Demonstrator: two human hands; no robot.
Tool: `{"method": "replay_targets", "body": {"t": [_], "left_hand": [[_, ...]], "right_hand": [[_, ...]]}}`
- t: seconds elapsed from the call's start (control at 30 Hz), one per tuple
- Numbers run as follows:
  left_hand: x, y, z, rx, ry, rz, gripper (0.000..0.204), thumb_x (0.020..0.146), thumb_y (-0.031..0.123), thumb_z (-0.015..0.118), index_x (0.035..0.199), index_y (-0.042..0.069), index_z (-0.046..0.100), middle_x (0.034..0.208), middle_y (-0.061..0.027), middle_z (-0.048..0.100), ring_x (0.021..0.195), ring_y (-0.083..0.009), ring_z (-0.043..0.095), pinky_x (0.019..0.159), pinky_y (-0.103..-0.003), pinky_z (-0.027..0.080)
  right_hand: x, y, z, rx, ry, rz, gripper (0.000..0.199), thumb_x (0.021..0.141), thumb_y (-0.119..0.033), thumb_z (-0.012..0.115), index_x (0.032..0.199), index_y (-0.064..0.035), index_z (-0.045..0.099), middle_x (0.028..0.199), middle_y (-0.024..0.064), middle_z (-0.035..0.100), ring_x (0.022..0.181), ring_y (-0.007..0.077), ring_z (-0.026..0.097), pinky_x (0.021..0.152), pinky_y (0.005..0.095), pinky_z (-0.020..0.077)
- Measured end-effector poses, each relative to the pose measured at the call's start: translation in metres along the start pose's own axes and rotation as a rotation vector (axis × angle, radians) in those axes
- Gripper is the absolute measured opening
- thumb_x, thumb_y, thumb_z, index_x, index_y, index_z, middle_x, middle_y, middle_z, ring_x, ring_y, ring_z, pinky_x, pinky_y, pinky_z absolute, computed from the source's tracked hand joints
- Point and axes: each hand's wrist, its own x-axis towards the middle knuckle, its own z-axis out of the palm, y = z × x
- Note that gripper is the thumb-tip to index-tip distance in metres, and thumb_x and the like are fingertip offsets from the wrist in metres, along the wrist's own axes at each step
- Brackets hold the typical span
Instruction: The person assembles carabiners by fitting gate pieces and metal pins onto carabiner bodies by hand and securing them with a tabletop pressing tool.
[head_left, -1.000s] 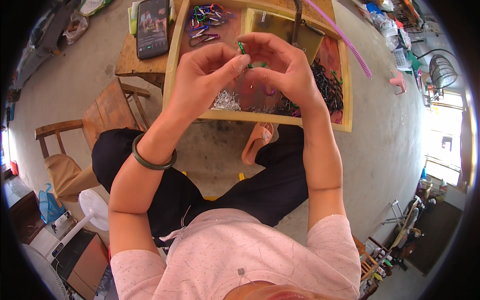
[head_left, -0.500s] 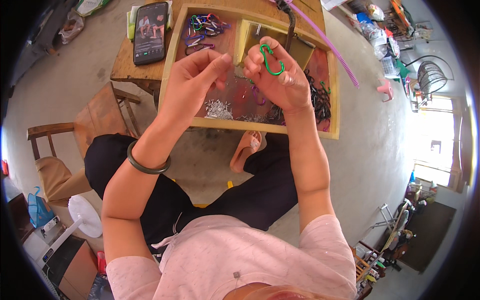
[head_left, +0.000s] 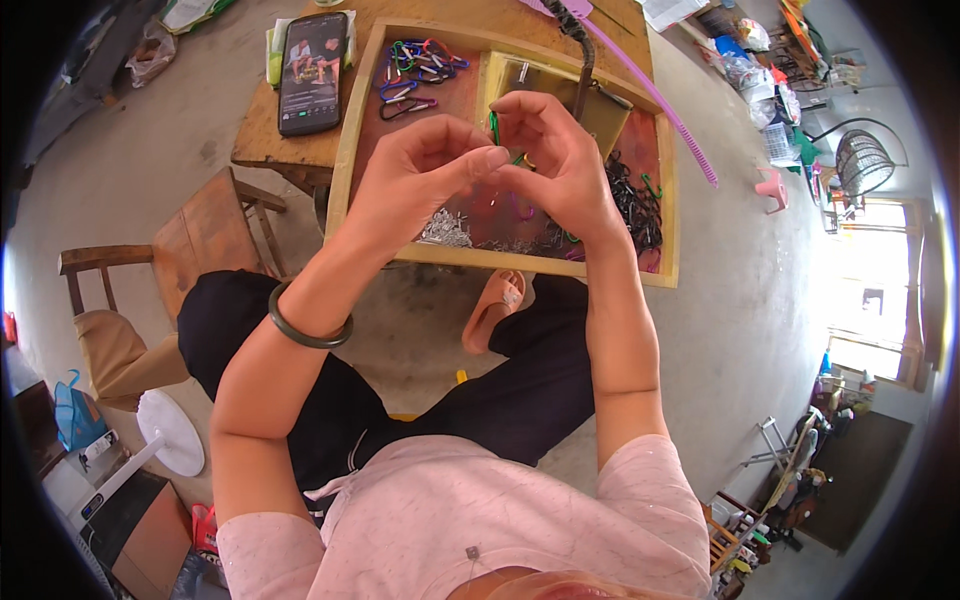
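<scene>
Over the wooden tray, my right hand grips a green carabiner hook, partly hidden by the fingers. My left hand meets it, thumb and fingers pinched against the hook's lower end. Whatever lies in that pinch is too small or covered to make out. Below the hands is a heap of small silver pins. Black carabiner hooks fill the tray's right side, a few green among them. Coloured carabiners with silver gates lie at its far left.
A yellowish block with a dark lever stands at the tray's back, near a purple coiled cord. A phone leans on the table at left. A wooden chair stands left of my knee.
My hands have come together. The right hand has turned the green carabiner hook from facing up to edge-on, and the left has moved right to touch it.
</scene>
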Motion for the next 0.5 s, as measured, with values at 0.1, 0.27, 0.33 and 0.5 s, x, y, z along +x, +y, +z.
{"method": "replay_targets", "body": {"t": [0.1,0.27,0.33,0.5], "left_hand": [[0.007,-0.011,-0.007,0.049,0.028,-0.002,0.02,0.094,0.023,0.08,0.1,0.005,0.075,0.086,0.0028,0.069,0.07,-0.002,0.057,0.06,-0.019,0.042],[0.012,-0.011,-0.013,0.081,0.027,-0.084,0.02,0.093,0.025,0.081,0.096,0.005,0.076,0.079,0.0043,0.066,0.067,-0.0004,0.055,0.055,-0.018,0.037],[0.019,-0.011,-0.01,0.087,0.007,-0.098,0.02,0.093,0.025,0.08,0.094,0.005,0.076,0.076,0.0047,0.065,0.066,0.0002,0.055,0.054,-0.018,0.036],[0.057,0.0,0.008,0.318,0.138,0.098,0.03,0.092,0.028,0.08,0.104,0.002,0.073,0.083,0.0016,0.068,0.07,-0.0033,0.058,0.058,-0.021,0.044]], "right_hand": [[-0.004,-0.017,0.01,-0.413,0.092,-0.088,0.056,0.079,0.001,0.078,0.131,-0.007,0.057,0.11,0.0084,0.064,0.101,0.0221,0.064,0.092,0.0357,0.0529],[-0.003,-0.016,0.007,-0.602,0.109,-0.178,0.058,0.076,-0.003,0.08,0.129,-0.0082,0.059,0.112,0.0129,0.064,0.099,0.0299,0.063,0.091,0.0391,0.0526],[0.0,-0.011,-0.002,-0.609,0.11,-0.183,0.058,0.075,-0.004,0.082,0.129,-0.0086,0.06,0.113,0.0137,0.064,0.1,0.0327,0.063,0.092,0.0415,0.0522],[0.022,0.009,-0.04,-1.107,0.478,-0.505,0.05,0.072,-0.016,0.086,0.12,-0.0122,0.069,0.12,0.0143,0.064,0.112,0.0369,0.06,0.096,0.0437,0.0496]]}}
